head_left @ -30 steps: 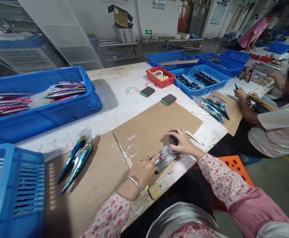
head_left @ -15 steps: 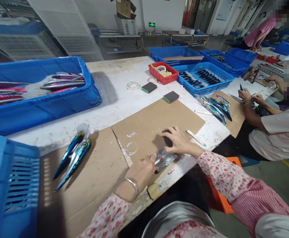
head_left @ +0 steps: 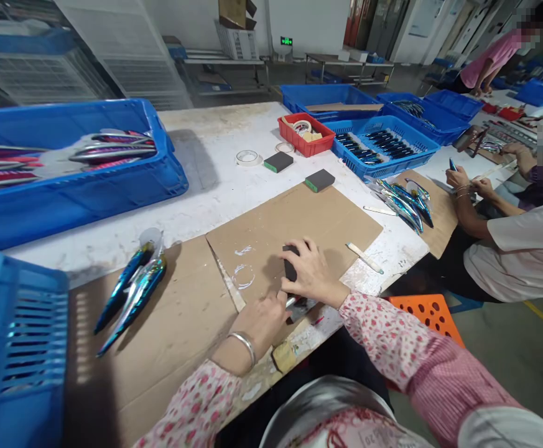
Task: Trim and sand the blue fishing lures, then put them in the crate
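My right hand point(head_left: 312, 272) is curled over a black sanding block point(head_left: 290, 262) at the near edge of the table. Beside it my left hand point(head_left: 262, 320) is closed, pinching a slim silvery piece point(head_left: 292, 302) with some red, mostly covered by my fingers. Both hands are close together above a dark grey flat plate point(head_left: 298, 311), partly hidden under them. Brown cardboard point(head_left: 271, 230) covers the table around the hands. To the left lie two blue-green shiny fishing lures point(head_left: 134, 298), joined at the top by a clear piece.
A blue bin point(head_left: 159, 180) of pink and silver lures stands at left, a blue basket point(head_left: 33, 336) nearer. Further back are sanding blocks point(head_left: 320, 180), tape point(head_left: 247, 157), a red box point(head_left: 306, 146) and a basket of dark lures point(head_left: 425, 152). A co-worker point(head_left: 523, 236) sits at right.
My right hand has shifted left with the sanding block, toward my left hand, and now covers more of the grey plate. My left hand has barely moved.
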Motion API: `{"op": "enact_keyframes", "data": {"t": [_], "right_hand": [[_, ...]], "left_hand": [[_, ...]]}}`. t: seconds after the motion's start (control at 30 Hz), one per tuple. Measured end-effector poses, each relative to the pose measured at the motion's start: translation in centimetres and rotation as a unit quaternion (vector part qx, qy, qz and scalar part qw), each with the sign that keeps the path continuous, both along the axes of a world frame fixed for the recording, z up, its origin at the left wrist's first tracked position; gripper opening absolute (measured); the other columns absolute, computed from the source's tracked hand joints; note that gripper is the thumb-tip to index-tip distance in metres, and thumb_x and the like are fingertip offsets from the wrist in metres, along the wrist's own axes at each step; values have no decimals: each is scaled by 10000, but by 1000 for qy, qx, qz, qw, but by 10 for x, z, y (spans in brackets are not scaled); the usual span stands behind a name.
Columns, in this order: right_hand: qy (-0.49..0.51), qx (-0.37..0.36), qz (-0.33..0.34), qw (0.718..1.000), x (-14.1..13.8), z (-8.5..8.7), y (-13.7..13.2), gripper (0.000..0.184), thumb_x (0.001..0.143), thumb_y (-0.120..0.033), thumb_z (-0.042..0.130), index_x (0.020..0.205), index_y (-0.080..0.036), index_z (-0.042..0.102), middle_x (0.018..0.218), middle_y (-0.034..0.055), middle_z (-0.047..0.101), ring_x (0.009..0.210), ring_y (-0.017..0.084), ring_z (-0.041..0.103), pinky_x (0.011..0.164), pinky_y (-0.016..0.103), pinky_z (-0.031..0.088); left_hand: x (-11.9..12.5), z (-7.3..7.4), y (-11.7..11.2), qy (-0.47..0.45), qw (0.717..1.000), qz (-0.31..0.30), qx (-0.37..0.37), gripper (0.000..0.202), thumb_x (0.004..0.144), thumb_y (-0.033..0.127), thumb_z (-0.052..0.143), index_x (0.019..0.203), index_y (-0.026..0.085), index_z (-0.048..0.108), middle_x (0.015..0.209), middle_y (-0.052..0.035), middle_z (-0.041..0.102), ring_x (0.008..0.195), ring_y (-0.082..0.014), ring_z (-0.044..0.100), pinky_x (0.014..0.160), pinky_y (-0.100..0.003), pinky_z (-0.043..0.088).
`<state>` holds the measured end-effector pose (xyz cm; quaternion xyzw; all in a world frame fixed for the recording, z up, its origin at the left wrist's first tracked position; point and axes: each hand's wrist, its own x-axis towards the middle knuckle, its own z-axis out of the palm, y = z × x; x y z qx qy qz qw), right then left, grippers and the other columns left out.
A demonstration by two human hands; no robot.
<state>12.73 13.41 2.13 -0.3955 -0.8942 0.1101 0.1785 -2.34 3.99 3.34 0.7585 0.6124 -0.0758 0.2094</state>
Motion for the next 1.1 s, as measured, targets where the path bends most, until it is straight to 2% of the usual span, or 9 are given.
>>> {"op": "enact_keyframes", "data": {"t": [0.17,0.3,0.4,0.53,0.63,0.73,0.9,1.0,1.1], "right_hand": [[-19,-21,24,999,10,0,3,457,710,-342,669,1153,-261,585,1268,51,473,1162,286,354,946,443,397],[-5,5,-48,999,3,-1,-5,474,718,-359,658,1173,-257,578,1293,70,448,1221,324,295,959,480,369],[24,16,-33,999,2,-5,-7,497,723,-367,653,1199,-251,564,1328,67,422,1238,315,286,1002,469,339],[7,-17,-12,1000,14,-5,1,479,695,-332,675,1160,-251,595,1262,65,477,1168,294,357,971,445,378],[5,3,-36,999,5,-3,-3,486,694,-348,672,1167,-266,592,1280,70,463,1203,327,319,948,481,377],[30,23,-24,999,-3,-6,-8,503,703,-364,662,1189,-263,578,1303,70,446,1227,326,302,971,482,359],[37,13,-50,998,19,-10,-2,453,693,-312,655,1137,-229,609,1236,80,493,1127,295,396,967,452,377],[36,19,-66,997,9,-10,-5,450,688,-336,667,1125,-242,610,1248,79,484,1165,321,362,969,482,369],[57,21,-29,998,0,-13,-7,461,696,-360,667,1138,-247,599,1280,69,461,1196,310,349,999,474,352]], "left_hand": [[0,-3,-1,21,1000,3,-3,395,892,267,443,1258,125,481,1011,-178,657,908,-320,661,752,-416,509],[2,-3,-1,60,998,-16,2,431,905,261,420,1301,91,437,1032,-190,654,909,-311,666,742,-406,522],[2,-4,-3,67,998,-14,14,454,915,278,409,1331,97,402,1023,-177,658,897,-288,672,744,-389,523],[2,-7,-4,65,998,-15,24,380,909,265,422,1265,136,458,1006,-151,655,882,-261,675,731,-355,518],[3,-9,-5,79,996,-20,26,379,915,263,411,1264,121,454,1026,-164,647,878,-265,676,723,-356,522],[5,-8,-7,86,996,-7,28,390,921,283,404,1262,99,453,1025,-171,647,883,-272,675,724,-364,525],[7,-9,-8,72,996,-13,43,357,902,264,450,1224,113,472,980,-150,655,858,-273,676,714,-373,525],[7,-11,-8,73,996,-12,50,332,908,271,438,1196,111,485,975,-156,652,842,-273,676,703,-370,520],[6,-12,-9,74,996,4,53,306,919,296,422,1149,112,506,955,-155,649,855,-259,672,720,-350,509]]}}
